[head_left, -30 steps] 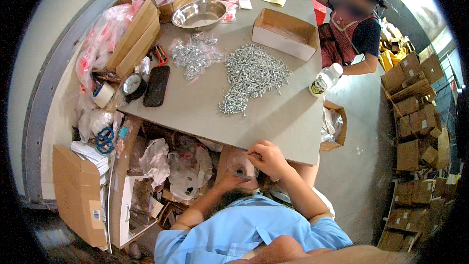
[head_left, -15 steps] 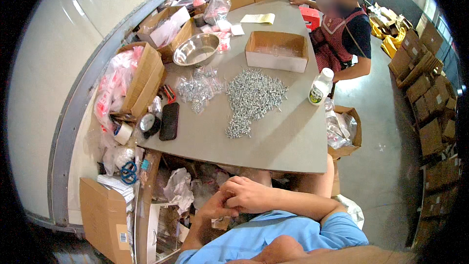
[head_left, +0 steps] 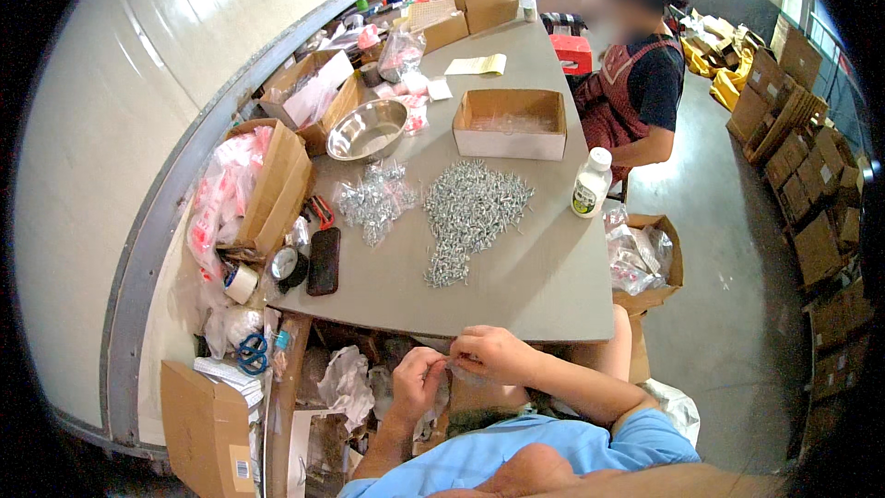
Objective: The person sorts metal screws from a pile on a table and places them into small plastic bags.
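Note:
Just off the table's near edge, my left hand (head_left: 418, 383) and my right hand (head_left: 495, 354) are close together, fingers pinched. A small clear plastic bag (head_left: 464, 371) seems to be stretched between them; its outline is faint and partly hidden by the fingers. Beyond them on the grey table (head_left: 544, 300) lies a loose pile of small silver screws (head_left: 472, 212). Left of that pile are several clear bags filled with screws (head_left: 375, 201). A steel bowl (head_left: 369, 129) stands behind the bags.
An open carton (head_left: 510, 124) sits farther back, with a white bottle (head_left: 591, 183) at the right edge. A phone (head_left: 324, 261), tape roll (head_left: 288, 267) and blue-handled scissors (head_left: 252, 353) are at left. Another person (head_left: 636, 74) sits at the far right. A box of plastic bags (head_left: 643, 254) stands beside the table.
My hands, clasped together over my lap before, have moved up toward the table edge and apart into a pinch, with clear plastic between them. The other person's arm has drawn back from the table.

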